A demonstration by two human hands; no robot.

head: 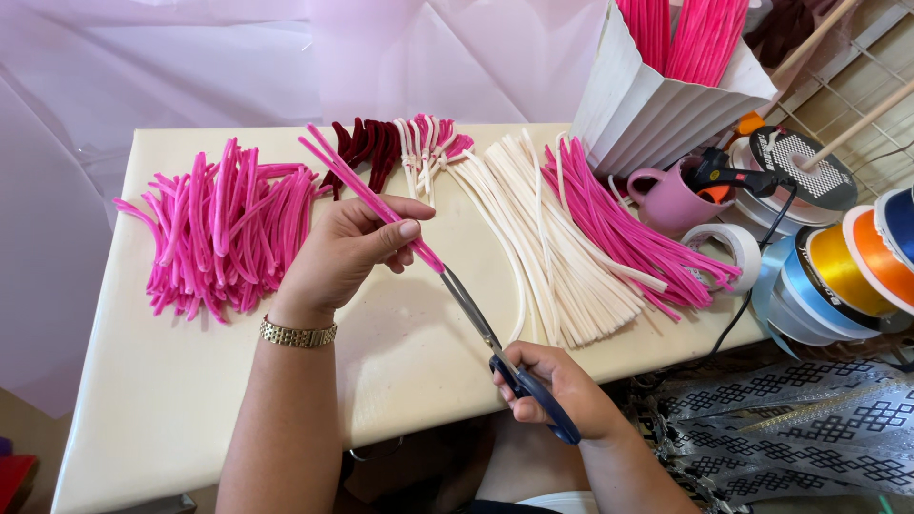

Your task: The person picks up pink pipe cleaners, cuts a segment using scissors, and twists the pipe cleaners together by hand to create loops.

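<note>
Two pink stems (367, 195) are gripped by the left hand (347, 249); scissors (495, 350) are held by the right hand (562, 385); many cut stems (224, 228) already lie near the tabletop (190, 381) left edge.

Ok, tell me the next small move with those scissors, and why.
Probably close the scissors: the right hand has the blades at the lower end of the pink pipe cleaners, which the left hand pinches above the table.

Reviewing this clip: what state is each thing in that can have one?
left hand: pinching pink pipe cleaners
right hand: gripping scissors
scissors: blades at the pipe cleaners' end
folded pink pile: lying on table
glue gun: resting in pink mug
</note>
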